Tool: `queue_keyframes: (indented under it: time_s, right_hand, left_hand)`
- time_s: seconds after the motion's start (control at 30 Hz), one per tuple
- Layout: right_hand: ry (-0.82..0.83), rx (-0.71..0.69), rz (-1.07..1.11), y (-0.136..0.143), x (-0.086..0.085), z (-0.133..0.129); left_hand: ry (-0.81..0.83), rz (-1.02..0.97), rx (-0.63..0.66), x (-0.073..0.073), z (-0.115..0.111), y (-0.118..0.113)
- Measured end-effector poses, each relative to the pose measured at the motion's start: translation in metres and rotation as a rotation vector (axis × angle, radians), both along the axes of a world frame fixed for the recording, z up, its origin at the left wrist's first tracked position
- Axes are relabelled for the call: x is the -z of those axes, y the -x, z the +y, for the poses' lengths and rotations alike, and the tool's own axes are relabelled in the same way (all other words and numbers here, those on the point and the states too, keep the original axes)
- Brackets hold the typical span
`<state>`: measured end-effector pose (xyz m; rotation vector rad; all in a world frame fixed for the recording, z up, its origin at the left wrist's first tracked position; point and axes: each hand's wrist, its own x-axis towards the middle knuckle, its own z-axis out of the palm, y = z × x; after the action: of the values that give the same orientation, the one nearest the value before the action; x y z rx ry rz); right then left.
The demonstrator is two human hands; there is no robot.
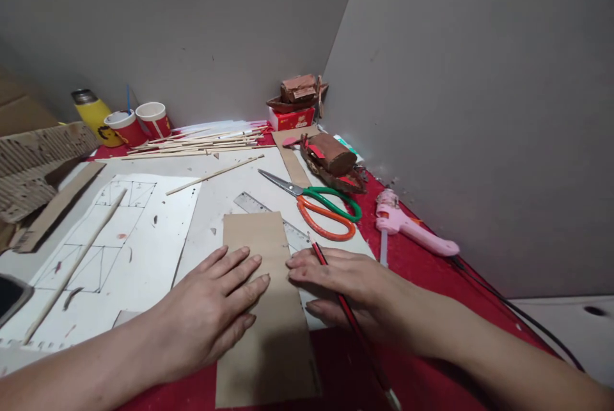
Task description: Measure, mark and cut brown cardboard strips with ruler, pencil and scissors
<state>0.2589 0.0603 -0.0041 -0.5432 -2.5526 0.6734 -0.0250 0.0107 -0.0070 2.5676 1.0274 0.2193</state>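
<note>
A rectangular piece of brown cardboard (pixel 259 232) lies lengthwise in front of me. My left hand (pixel 211 309) rests flat on its left side, fingers spread and pointing right. At its right edge, my right hand (pixel 345 283) touches the border with its fingertips. A red and black pencil (pixel 348 312) is held in that hand, its tip pointing up and away. Partly under the cardboard lies a clear ruler (pixel 247 202), running diagonally toward the right hand. Scissors (pixel 326 206) with green and orange handles lie just beyond, blades pointing left.
A paper with drawn lines (pixel 144 232) and a wooden stick lie left. Thin sticks (pixel 206 141), two cups (pixel 153 119) and a yellow bottle (pixel 98 120) stand behind. Right are a brown model boat (pixel 330 155) and a pink glue gun (pixel 412 229) with its cable.
</note>
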Motion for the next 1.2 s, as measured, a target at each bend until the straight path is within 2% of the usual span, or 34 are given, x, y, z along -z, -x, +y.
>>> queue_keyframes:
  time_s: [0.2,0.4,0.5,0.6,0.67,0.8,0.87,1.03,1.2]
  right_hand:
    - [0.08,-0.053,-0.056,0.0,0.002,-0.003]
    - [0.042,-0.1,-0.085,0.006,0.004,-0.007]
    - [0.032,-0.082,-0.068,0.007,0.0,-0.007]
    - [-0.018,-0.002,-0.01,0.005,0.0,0.0]
    - [-0.1,0.106,0.011,0.003,0.006,0.008]
    - [-0.248,0.314,-0.061,0.001,0.022,0.021]
    - [-0.279,0.353,-0.12,0.002,0.028,0.022]
    - [-0.332,0.446,-0.298,0.004,0.028,0.017]
    - [-0.34,0.557,-0.476,0.004,0.022,0.014]
  left_hand:
    - [0.095,-0.065,-0.042,-0.009,-0.007,-0.007]
    - [-0.007,-0.077,-0.021,-0.013,-0.005,-0.003]
    - [-0.046,-0.13,-0.042,-0.026,-0.003,0.002]
    - [-0.101,-0.182,-0.124,-0.045,-0.001,0.007]
    - [-0.119,-0.202,-0.208,-0.058,0.004,0.01]
    - [-0.087,-0.055,-0.423,-0.071,0.034,0.017]
    - [-0.088,0.135,-0.52,-0.07,0.057,0.021]
    - [-0.081,0.185,-0.571,-0.054,0.106,0.028]
    - [-0.058,0.136,-0.501,-0.039,0.117,0.021]
